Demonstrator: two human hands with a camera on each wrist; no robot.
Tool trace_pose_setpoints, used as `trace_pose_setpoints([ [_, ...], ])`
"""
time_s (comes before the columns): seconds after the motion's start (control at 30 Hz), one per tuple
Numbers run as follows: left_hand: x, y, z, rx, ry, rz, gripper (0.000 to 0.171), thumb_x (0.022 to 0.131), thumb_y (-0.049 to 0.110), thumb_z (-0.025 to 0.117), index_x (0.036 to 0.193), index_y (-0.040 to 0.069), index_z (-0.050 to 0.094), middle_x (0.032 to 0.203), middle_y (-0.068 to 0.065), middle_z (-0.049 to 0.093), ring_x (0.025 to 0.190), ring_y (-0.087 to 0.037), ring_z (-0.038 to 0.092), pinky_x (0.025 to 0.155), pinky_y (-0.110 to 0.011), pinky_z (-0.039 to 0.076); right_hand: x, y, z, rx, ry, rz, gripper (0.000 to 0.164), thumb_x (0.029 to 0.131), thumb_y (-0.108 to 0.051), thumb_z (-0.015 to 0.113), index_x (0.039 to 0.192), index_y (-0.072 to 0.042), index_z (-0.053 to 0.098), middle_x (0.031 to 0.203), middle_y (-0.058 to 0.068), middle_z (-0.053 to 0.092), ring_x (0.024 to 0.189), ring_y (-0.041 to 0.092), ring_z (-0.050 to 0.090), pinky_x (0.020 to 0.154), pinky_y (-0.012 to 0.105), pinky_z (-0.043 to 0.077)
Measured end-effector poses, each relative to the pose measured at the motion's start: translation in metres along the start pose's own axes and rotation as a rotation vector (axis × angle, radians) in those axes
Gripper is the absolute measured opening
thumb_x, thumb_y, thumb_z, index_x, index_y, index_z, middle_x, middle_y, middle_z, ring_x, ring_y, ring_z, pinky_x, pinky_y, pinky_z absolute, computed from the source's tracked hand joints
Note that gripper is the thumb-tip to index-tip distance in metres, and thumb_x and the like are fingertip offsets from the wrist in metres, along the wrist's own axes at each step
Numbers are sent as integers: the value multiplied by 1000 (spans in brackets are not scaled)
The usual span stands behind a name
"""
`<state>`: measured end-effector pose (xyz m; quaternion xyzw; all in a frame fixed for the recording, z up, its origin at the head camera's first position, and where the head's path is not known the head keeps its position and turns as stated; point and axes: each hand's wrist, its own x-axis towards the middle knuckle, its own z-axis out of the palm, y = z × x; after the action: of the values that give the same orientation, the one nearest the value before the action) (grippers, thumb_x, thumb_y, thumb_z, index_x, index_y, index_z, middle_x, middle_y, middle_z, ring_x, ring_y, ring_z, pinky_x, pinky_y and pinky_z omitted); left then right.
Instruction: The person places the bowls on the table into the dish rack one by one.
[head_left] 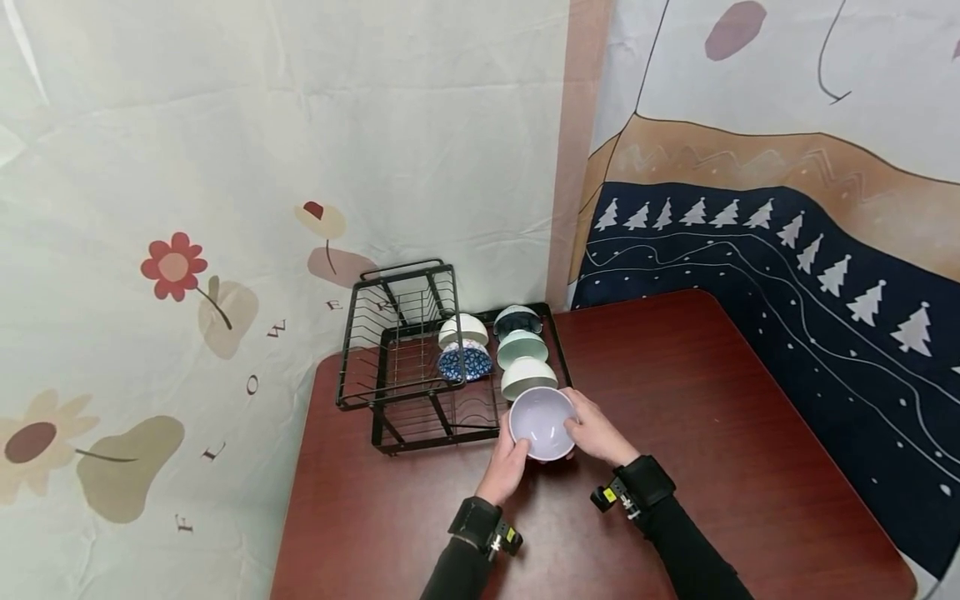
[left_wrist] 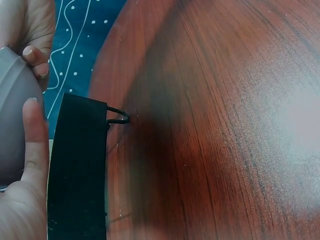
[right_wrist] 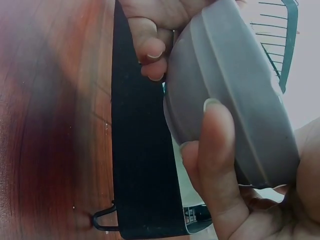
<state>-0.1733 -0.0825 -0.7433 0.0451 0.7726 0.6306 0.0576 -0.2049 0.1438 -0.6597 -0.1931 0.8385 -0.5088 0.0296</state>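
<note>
Both hands hold a pale lavender bowl point(head_left: 542, 423) in front of a black dish rack point(head_left: 438, 434), its inside facing up toward the head view. My left hand point(head_left: 504, 467) grips the left side, thumb at the rim. On the right side, my right hand point(head_left: 600, 429) grips the rim with its thumb over the edge. The right wrist view shows the ridged outside of the bowl point(right_wrist: 250, 110), with fingers point(right_wrist: 216, 135) against its underside. Just behind it, a cream bowl point(head_left: 528, 377) stands tilted in the rack.
Behind the cream bowl are a green bowl point(head_left: 522, 348) and a dark-banded bowl point(head_left: 517, 320). A blue-patterned bowl point(head_left: 465, 362) and a white bowl point(head_left: 462, 328) stand left of them, near the raised wire basket point(head_left: 401, 333). The brown table point(head_left: 720, 433) meets cloth-covered walls.
</note>
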Motion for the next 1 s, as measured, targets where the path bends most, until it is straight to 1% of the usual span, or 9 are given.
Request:
trace_pose_setpoints([
  [0.17,-3,4,-1,31,-2,49,64,104,15,56,163,34,40,159,-14,56,136,-27,62,107,-36,53,10,79,22,-79,47,13,59,90,2,61,147,-12,63,137,13,68,119,24,67,91,28,57],
  [0.27,-13,34,-5,54,-7,88,60,105,18,54,163,23,39,156,-20,57,131,-28,63,105,-35,55,9,84,23,-71,49,0,59,92,1,62,149,-10,62,139,16,69,119,26,68,90,29,59],
  [0.4,-25,81,-10,34,-33,63,59,104,16,53,161,10,38,155,-30,53,132,-38,62,108,-45,56,3,53,11,-13,47,-44,55,95,-2,62,149,-4,62,139,21,69,118,28,69,90,30,60],
  [0.5,-24,77,-8,56,-10,12,56,106,18,54,161,23,42,156,-19,57,133,-27,63,110,-37,54,-2,5,-2,13,28,8,51,97,0,62,148,0,63,140,25,68,122,34,69,95,39,62],
  [0.63,-21,73,-6,58,-1,-15,57,107,18,54,162,25,40,156,-17,57,134,-25,62,112,-39,54,-7,-42,-13,49,-11,118,45,104,1,63,149,6,60,144,31,66,127,42,67,99,44,62],
  [0.67,-21,77,-7,42,-13,-32,59,106,17,54,163,22,39,158,-19,55,136,-29,61,114,-42,53,-7,-45,-14,81,-26,144,45,107,-1,62,151,6,58,146,31,65,125,40,68,97,44,63],
  [0.8,-20,75,-12,20,-20,70,60,106,20,51,163,9,36,154,-31,53,132,-37,63,109,-45,56,-8,-41,-21,220,-52,180,45,116,-17,58,156,2,54,145,33,63,100,24,74,79,45,69],
  [0.87,-16,60,-13,40,-3,120,60,107,24,52,163,11,36,153,-29,54,129,-34,65,105,-39,58,-10,-39,-26,266,-25,195,46,118,-21,54,157,3,53,140,36,63,87,18,73,72,48,70],
  [1.0,-7,41,-14,90,76,139,62,106,24,56,164,16,38,157,-25,55,133,-35,65,107,-44,58,-19,-31,-40,144,141,153,40,117,-20,56,151,0,63,128,30,71,82,18,73,73,35,68],
])
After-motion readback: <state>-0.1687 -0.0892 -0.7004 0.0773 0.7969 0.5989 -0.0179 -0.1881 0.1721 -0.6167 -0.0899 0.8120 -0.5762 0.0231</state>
